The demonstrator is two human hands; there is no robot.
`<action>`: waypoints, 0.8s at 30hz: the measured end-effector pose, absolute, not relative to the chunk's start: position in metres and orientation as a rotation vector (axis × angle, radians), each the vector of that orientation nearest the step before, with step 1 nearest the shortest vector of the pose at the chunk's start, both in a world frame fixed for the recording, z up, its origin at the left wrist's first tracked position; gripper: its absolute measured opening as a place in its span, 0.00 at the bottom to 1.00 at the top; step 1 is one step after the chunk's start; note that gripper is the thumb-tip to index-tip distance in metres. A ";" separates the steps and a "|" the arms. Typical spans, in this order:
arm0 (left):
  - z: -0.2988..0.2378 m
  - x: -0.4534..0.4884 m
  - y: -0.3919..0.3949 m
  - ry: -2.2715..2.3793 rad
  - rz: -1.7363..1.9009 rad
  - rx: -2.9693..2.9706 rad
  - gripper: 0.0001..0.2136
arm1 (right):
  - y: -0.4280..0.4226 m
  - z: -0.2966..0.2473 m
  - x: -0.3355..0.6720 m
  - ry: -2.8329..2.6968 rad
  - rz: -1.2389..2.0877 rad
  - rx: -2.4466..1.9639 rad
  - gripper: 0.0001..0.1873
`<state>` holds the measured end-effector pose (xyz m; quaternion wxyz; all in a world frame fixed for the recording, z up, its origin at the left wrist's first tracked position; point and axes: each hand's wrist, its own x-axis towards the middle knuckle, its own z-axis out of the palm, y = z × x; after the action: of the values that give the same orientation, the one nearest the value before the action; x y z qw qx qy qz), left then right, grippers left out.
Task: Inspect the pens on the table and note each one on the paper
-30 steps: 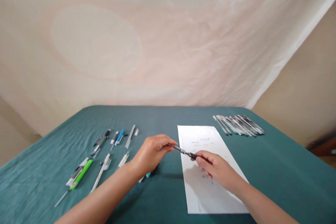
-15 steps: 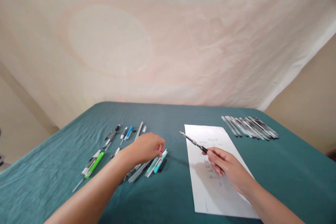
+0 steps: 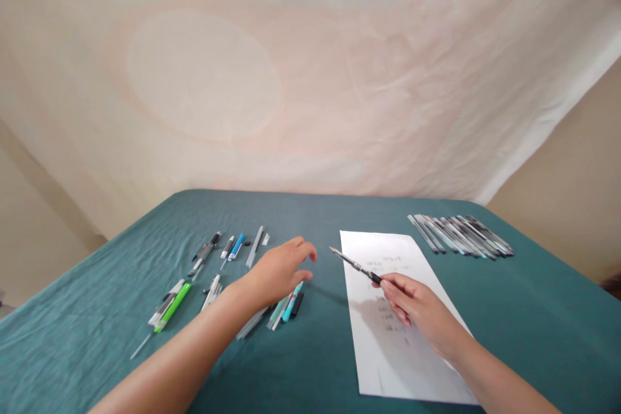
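My right hand [image 3: 412, 304] grips a thin black pen [image 3: 354, 264] by its rear end, tip pointing up and left above the left edge of a white sheet of paper [image 3: 402, 343] with faint writing. My left hand [image 3: 279, 270] hovers over the teal tablecloth with fingers loosely spread and nothing in them. Just below it lie a light blue pen [image 3: 292, 301], a small black cap [image 3: 297, 304] and grey pen barrels [image 3: 252, 322].
Loose pens and pen parts are scattered at the left: a green pen [image 3: 169, 308], a blue-tipped piece [image 3: 236, 246], a black pen [image 3: 204, 253]. A row of several grey pens [image 3: 460, 233] lies at the back right. A cream cloth backdrop hangs behind the table [image 3: 533, 310].
My left hand let go of the pen's front end, dropped toward the pen parts, and now lifts with open fingers. My right hand keeps the pen, raised slightly leftward.
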<state>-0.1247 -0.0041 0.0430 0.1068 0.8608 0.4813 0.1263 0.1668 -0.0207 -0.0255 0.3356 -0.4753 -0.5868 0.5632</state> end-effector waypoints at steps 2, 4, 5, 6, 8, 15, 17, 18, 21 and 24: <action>0.044 -0.113 -0.006 1.310 0.541 2.568 0.17 | -0.021 -0.026 0.166 -1.551 1.482 -1.225 0.20; 0.042 -0.103 -0.008 1.211 0.617 2.577 0.18 | -0.022 -0.025 0.166 -1.561 1.523 -1.196 0.20; 0.040 -0.100 -0.009 1.190 0.645 2.565 0.16 | -0.023 -0.024 0.166 -1.558 1.549 -1.179 0.20; 0.038 -0.098 -0.009 1.185 0.676 2.547 0.13 | -0.023 -0.023 0.166 -1.552 1.578 -1.162 0.20; 0.033 -0.097 -0.008 1.190 0.734 2.512 0.08 | -0.025 -0.020 0.165 -1.527 1.634 -1.126 0.20; 0.026 -0.092 -0.012 1.047 0.813 2.523 0.07 | -0.033 -0.001 0.161 -1.599 1.844 -1.037 0.24; 0.022 -0.085 -0.019 0.935 0.753 2.562 0.08 | -0.037 0.003 0.159 -1.668 1.899 -1.002 0.24; 0.021 -0.082 -0.022 0.902 0.717 2.580 0.08 | -0.039 0.004 0.158 -1.690 1.928 -0.992 0.24; 0.016 -0.074 -0.029 0.901 0.654 2.615 0.08 | -0.042 0.003 0.156 -1.671 1.994 -0.994 0.24; 0.016 -0.071 -0.032 0.924 0.617 2.640 0.07 | -0.041 0.001 0.155 -1.632 2.024 -1.018 0.23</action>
<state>-0.0713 -0.0317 0.0159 0.1385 0.9128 0.3194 0.2133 0.1548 -0.0413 0.0010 0.1738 -0.3592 -0.5756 0.7137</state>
